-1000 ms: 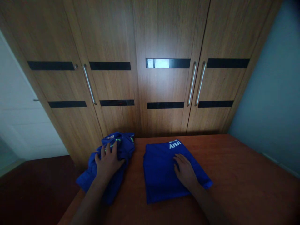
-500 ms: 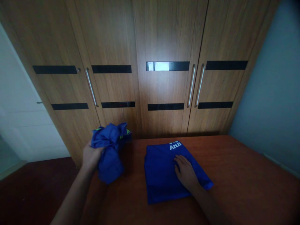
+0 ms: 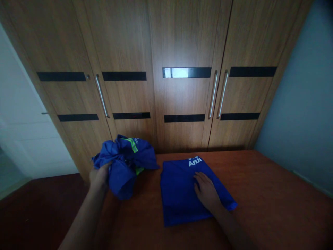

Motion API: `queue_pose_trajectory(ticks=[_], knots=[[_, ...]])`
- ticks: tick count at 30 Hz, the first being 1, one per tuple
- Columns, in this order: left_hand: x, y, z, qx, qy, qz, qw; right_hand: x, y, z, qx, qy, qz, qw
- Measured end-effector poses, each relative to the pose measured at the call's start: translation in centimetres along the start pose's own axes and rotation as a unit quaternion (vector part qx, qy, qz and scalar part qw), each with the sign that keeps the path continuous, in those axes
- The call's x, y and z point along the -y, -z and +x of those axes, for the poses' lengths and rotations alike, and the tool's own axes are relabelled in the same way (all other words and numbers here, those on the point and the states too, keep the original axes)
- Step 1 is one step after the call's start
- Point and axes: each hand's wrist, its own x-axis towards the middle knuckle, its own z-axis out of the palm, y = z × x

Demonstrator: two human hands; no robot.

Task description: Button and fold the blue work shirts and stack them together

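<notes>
White panelled door (image 3: 28,132): at the far left, beside the wood-grain wardrobe (image 3: 182,93).
Left hand (image 3: 99,176): closed on the near left side of a bunched cloth, fingertips lost in the folds.
Crumpled blue fabric garment with bright green trim (image 3: 121,177): in the left hand's grasp, above the left part of the reddish-brown wooden table (image 3: 260,194); whether its lower folds touch the wood, I cannot tell.
Spread of the bundle: its longer reach runs from the left hand rightward and slightly away from the person, its right tip just beside the flat cloth's far left corner.
Folded blue fabric garment with white lettering (image 3: 177,194): flat on the tabletop, right of the bundle; the left hand is well apart from it.
Right hand (image 3: 206,191): nearer the folded piece, laid on its right half, fingers loosely spread, gripping nothing visible.
</notes>
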Motion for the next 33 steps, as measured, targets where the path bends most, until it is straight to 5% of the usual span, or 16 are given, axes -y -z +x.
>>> queue_pose_trajectory(ticks=[5,10,14,24,29,33], knots=[[-0.3,-2.7,-3.5,0.038,0.089,0.12,0.988,-0.3,-0.3,0.0,-0.001,0.006,0.0,1.0],[-2.0,-4.6,-5.7,0.072,-0.083,0.328,0.938,-0.4,-0.5,-0.1,-0.007,0.006,0.001,1.0],[-1.6,-5.2,-5.4,0.11,-0.1,0.381,0.913,-0.2,-0.2,-0.1,-0.006,0.008,0.002,1.0],[0.9,-2.8,-3.9,0.183,-0.167,0.4,0.882,0.2,0.3,-0.3,0.011,0.002,-0.018,1.0],[-3.0,0.0,-5.6,0.108,-0.162,0.417,0.888,0.2,0.4,-0.4,0.015,-0.003,-0.011,1.0],[-7.2,0.9,-8.4,0.051,-0.25,0.333,0.908,0.1,0.4,-0.4,0.01,-0.004,-0.011,1.0]])
